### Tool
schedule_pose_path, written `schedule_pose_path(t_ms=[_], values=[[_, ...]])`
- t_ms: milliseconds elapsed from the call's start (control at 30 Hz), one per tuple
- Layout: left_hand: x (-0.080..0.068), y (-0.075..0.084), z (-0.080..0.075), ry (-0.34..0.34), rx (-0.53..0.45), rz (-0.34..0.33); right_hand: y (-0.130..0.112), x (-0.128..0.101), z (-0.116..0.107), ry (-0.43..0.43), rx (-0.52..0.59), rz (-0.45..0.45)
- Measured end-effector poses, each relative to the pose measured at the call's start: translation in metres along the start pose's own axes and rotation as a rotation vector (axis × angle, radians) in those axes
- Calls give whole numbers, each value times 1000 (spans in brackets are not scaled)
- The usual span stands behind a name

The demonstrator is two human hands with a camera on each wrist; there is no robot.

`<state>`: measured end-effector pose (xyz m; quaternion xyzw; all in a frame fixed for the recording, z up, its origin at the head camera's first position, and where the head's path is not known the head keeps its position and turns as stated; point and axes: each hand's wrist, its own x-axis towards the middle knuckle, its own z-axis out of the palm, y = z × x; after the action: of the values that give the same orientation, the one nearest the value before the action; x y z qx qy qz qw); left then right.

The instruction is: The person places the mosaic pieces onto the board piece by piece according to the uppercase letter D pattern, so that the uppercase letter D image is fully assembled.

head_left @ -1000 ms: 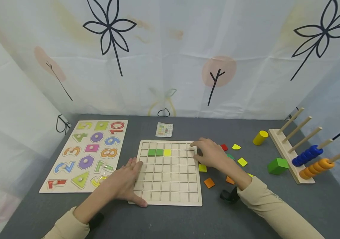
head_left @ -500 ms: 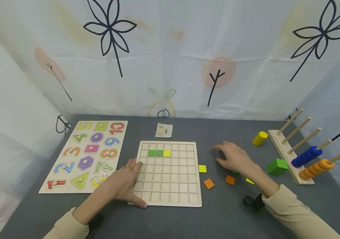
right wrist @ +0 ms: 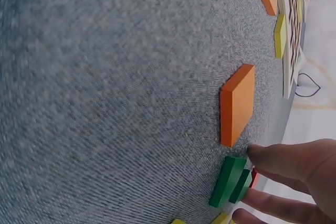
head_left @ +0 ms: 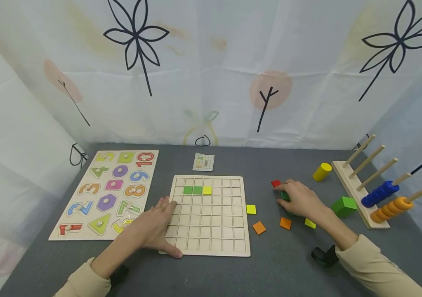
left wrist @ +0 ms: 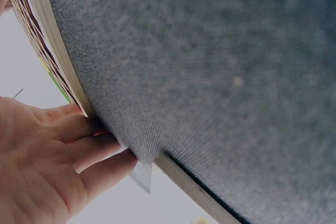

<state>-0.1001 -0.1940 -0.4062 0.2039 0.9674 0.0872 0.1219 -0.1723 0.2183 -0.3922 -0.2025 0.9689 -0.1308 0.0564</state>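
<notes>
My left hand (head_left: 153,225) rests on the left side of a square wooden grid board (head_left: 229,214), thumb at its front-left corner and fingers along the edge. In the left wrist view, the left fingers (left wrist: 102,174) lie straight beside the board's edge. Two green tiles (head_left: 193,190) and a yellow tile (head_left: 207,190) sit side by side in the board's grid. My right hand (head_left: 301,201) hovers over loose pieces, thumb and fingers parted around a green piece (head_left: 285,195). A red piece (head_left: 276,183) lies right at the fingertips. In the right wrist view, green blocks (right wrist: 227,182) lie beside the thumb.
Orange tiles (head_left: 259,227) and a yellow tile (head_left: 251,209) lie right of the board. A number-and-shape puzzle (head_left: 95,202) is at left. A small pattern card (head_left: 203,161) lies behind the board. At right are a yellow cylinder (head_left: 322,172), green cube (head_left: 344,207) and peg stand (head_left: 359,192).
My right hand has moved right, from the board's upper right edge to the loose pieces, uncovering the red piece. My left hand has stayed on the board.
</notes>
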Motion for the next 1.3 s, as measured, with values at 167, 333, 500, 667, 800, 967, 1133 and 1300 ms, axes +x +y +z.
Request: schedule_pose_path(t_ms=[167,333,500,667,800,967,1133,1300], values=[[0,-1,0,-6,-2,5,3,-2,-3,-36,2,11],[0,-1,1,-11,-3,1,6,-2,-4,-56,33,27],[1,-2,1,-14,-11,-1,7,-1,-4,-60,56,42],[1,-2,2,-17,-21,-5,6,-1,-5,-67,94,63],[0,-2,2,-18,-22,-8,7,-1,-4,-62,97,70],[0,-2,2,-18,-23,-12,5,1,-3,-65,93,82],[0,-3,2,-16,-20,-6,1,1,-3,-33,94,49],[1,-3,3,-11,-16,-3,-8,1,-2,-6,86,4]])
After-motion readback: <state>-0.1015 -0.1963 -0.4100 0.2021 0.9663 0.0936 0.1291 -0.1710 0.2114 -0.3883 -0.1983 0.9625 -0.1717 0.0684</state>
